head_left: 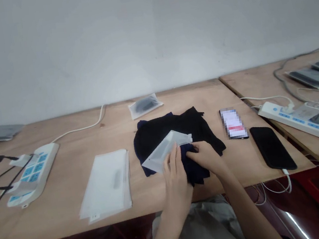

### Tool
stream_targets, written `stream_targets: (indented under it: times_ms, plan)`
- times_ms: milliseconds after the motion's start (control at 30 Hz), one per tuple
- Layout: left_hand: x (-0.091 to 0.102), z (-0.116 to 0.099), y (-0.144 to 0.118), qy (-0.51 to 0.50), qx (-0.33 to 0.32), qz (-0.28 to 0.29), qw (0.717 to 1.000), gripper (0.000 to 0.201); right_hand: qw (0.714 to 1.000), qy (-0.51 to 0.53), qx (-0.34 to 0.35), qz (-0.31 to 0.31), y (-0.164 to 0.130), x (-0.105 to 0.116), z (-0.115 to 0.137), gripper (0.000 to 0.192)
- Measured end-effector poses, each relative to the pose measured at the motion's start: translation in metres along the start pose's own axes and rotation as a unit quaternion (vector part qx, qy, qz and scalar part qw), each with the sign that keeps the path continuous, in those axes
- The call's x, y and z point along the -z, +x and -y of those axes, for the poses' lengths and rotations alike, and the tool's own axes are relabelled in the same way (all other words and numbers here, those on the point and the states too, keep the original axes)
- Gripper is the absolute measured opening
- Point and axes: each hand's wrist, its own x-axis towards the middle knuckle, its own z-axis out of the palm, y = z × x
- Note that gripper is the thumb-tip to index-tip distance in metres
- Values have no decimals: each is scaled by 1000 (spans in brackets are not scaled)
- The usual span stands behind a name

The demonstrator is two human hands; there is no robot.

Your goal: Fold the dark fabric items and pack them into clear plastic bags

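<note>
My left hand (174, 166) has its fingers closed on a frosted white zip bag (167, 148), which lies tilted over a pile of dark cloth. At the bag's right end, my right hand (204, 156) grips a folded navy cloth (194, 166), whose top edge meets the bag's mouth. How much of it is inside the bag, I cannot make out. Under and behind both hands spreads black fabric (175, 123) with navy edges. Left of it, a stack of flat frosted bags (106, 183) lies on the wooden table (62, 217).
A filled frosted bag (145, 105) lies near the wall. At right are a lit phone (233, 123) and a dark phone (272, 147) on a cable. Power strips (35, 173) with cords flank both sides. More filled bags (311, 77) rest at far right.
</note>
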Motion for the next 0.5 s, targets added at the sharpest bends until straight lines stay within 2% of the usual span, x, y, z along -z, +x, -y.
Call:
stream_targets:
  times_ms: [133, 300, 367, 500]
  plan:
    - [-12, -16, -8, 35, 12, -32, 999, 100, 997, -12, -27, -73, 3, -14, 0, 14]
    - [-17, -24, -4, 42, 2, -43, 998, 86, 992, 39, -36, -115, 0, -29, 8, 18]
    - [-14, -21, 1, 46, -8, -42, 998, 84, 989, 111, -13, -98, -3, -33, 10, 22]
    - [-8, -14, 12, 28, -16, -41, 999, 86, 970, 242, 10, -14, -5, -38, 12, 42]
